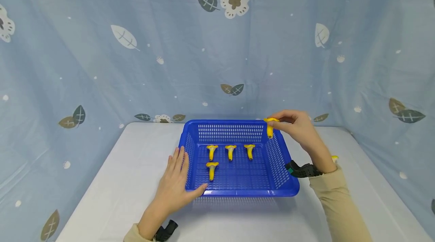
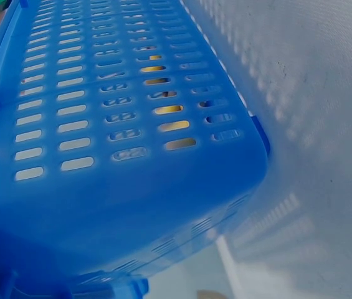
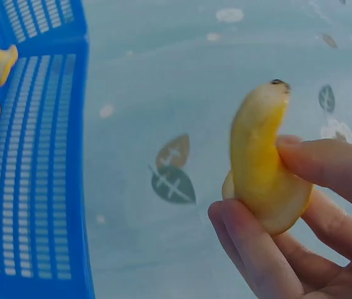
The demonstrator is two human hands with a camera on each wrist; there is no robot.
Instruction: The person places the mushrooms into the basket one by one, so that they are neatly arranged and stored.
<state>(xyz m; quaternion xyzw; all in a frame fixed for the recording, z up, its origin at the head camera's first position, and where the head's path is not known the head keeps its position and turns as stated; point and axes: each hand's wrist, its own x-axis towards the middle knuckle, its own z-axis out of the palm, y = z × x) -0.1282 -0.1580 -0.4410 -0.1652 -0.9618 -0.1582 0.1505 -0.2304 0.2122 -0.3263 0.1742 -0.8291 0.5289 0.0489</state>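
Between the thumb and fingertips of my right hand (image 1: 299,128) a yellow mushroom (image 1: 270,130) is pinched, cap up and stem down, at the basket's back right corner. In the right wrist view the held mushroom (image 3: 260,156) shows a pale stem with a dark tip. My left hand (image 1: 173,189) rests on the left side of the blue plastic basket (image 1: 238,193), fingers straight along the rim and thumb at the front. Inside lie several mushrooms: three in a back row, the middle one (image 1: 230,152) among them, and a single mushroom (image 1: 212,171) in front at the left.
A white-topped table (image 1: 142,151) carries the basket. Partly hidden behind the right wrist is another small yellow and white thing (image 1: 334,158), likely a mushroom. A blue curtain (image 1: 170,45) with leaves and flowers hangs behind and at both sides.
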